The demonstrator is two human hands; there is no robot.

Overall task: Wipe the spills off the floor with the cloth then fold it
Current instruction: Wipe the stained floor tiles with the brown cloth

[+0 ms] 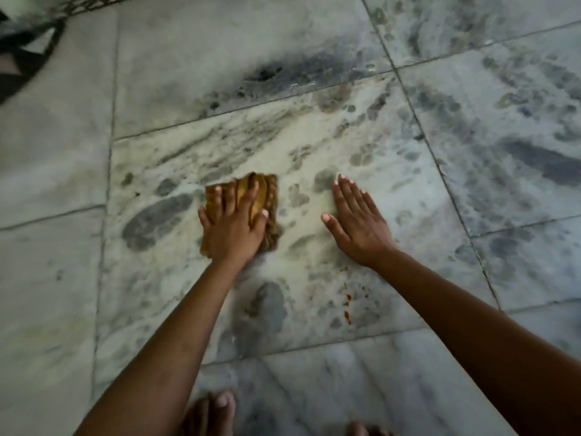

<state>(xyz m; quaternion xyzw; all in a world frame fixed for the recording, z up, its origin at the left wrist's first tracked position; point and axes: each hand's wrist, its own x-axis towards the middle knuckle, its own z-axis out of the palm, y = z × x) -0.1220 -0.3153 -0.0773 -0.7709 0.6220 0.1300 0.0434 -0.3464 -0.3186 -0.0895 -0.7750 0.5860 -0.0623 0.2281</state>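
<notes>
Pressing flat, the left hand (234, 229) pins the soft, limp cloth (265, 199); right hand (356, 223) rests spread, empty; probably best pinched by corners.

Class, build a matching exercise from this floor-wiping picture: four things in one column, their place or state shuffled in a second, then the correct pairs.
Column 1
1. left hand
2. right hand
3. cloth
4. reddish spots

Column 2
A. flat on bare tile
B. mustard-brown, bunched
C. pressing on the cloth
D. on the tile near the right forearm

Pairs: 1-C, 2-A, 3-B, 4-D
</notes>
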